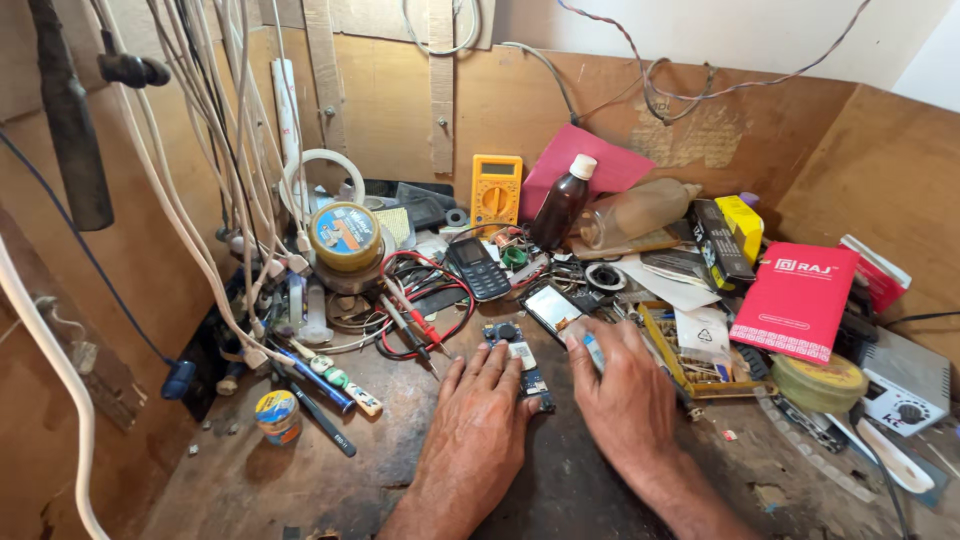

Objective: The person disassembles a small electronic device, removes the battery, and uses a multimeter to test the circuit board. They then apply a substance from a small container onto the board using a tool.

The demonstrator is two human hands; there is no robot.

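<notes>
Resting near the front edge of the cluttered workbench [300, 470], the left hand [478, 415] presses its spread fingers on a small circuit board [522, 362], while the right hand [622, 390] pinches a thin blue-and-white tool [592, 350] just beside it.

A yellow multimeter [496, 190], brown bottle [561, 208], red box [795, 300], and perhaps a solder tin [344, 233].

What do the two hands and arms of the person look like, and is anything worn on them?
Both hands are bare: the left hand and the right hand show no gloves, and I see no rings. The forearms that enter from the bottom edge are also bare, with no sleeves, watch or bracelet in view. The fingernails are short. No markings or cables are on the arms.
</notes>
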